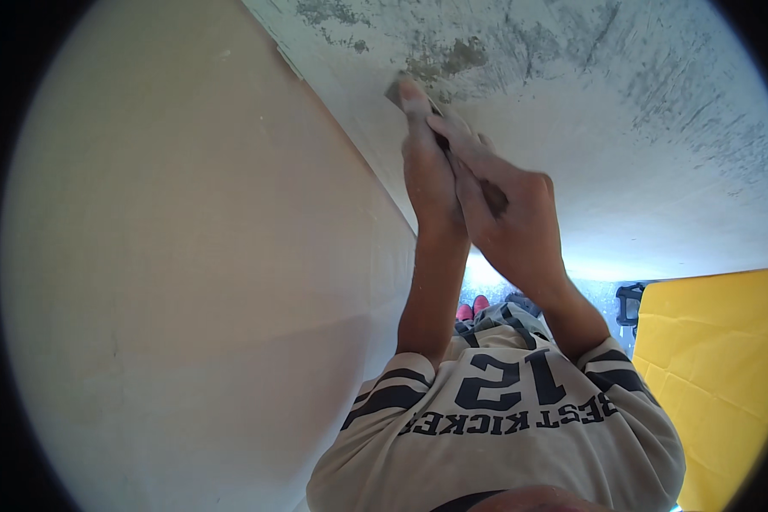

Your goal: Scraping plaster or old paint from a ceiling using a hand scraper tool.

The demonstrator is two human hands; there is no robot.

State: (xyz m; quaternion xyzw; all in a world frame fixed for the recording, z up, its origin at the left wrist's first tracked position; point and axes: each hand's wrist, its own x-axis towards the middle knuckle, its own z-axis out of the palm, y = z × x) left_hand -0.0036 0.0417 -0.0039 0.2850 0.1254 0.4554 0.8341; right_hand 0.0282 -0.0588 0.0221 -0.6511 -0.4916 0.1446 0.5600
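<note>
A smooth beige wall (188, 222) filled the left side, and its right edge ran slantwise down to the corner where it met a pale, patchy wall (589, 162). High on that second wall, not far from its left edge, was a scraper (393, 94), its flat grey end pointing up and to the left; whether that end touched the surface could not be told.

The left hand (431, 171) was raised with its fingers stretched along the scraper, one fingertip lying by the flat end; it touched the tool, but whether it also gripped it could not be told. Below the hands, near the patchy wall's bottom edge, a pair of red shoes (474, 308) showed.

Just up and right of the scraper's end, the patchy wall bore a brownish-grey patch (456, 58), with grey streaks spreading from there toward its right edge. The right hand (520, 205) was clenched around the scraper, lower down than the left and close against it. The person wore a light shirt (503, 461) with dark lettering and dark sleeve bands.

Farther right, a black object (629, 305) stood beside the left edge of a creased yellow sheet (717, 367), just below the patchy wall's bottom edge.
</note>
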